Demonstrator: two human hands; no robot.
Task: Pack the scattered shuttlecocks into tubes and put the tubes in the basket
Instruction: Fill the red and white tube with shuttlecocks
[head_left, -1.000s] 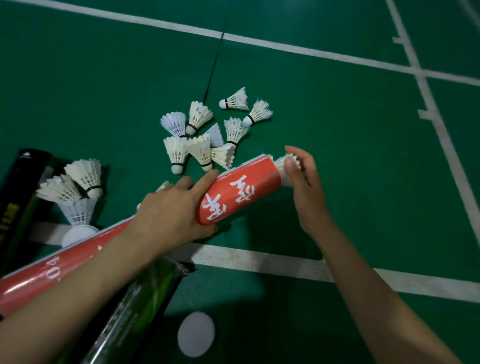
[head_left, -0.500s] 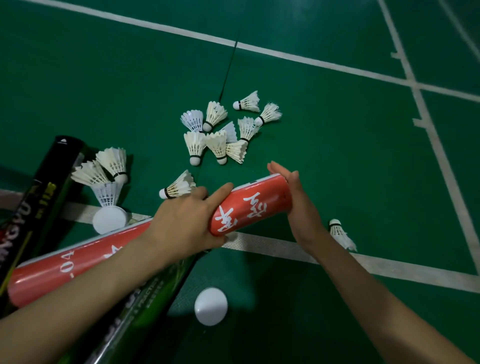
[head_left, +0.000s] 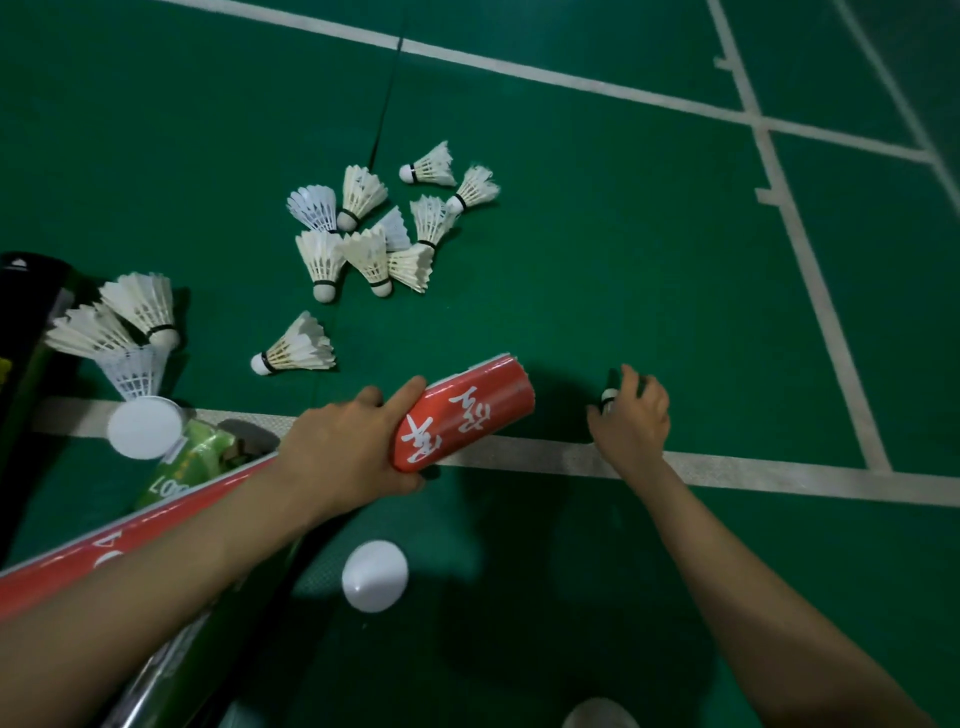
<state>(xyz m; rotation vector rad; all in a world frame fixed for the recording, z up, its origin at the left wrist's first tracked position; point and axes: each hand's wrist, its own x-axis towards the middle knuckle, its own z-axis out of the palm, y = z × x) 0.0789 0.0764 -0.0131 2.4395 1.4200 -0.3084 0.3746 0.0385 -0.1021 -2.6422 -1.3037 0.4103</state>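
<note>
- The left hand (head_left: 345, 457) is wrapped around a red tube (head_left: 462, 413), holding it tilted above the green floor (head_left: 623, 270), open end toward the right.
- The right hand (head_left: 631, 415) is down on the floor beside the tube's mouth, fingers curled over a shuttlecock (head_left: 609, 397); most of it is hidden, so the grip looks closed but is not certain.
- A cluster of shuttlecocks (head_left: 374, 234) lies farther out, with a single one (head_left: 296, 351) nearer.
- A white cap (head_left: 375, 576) lies between the forearms.
</note>
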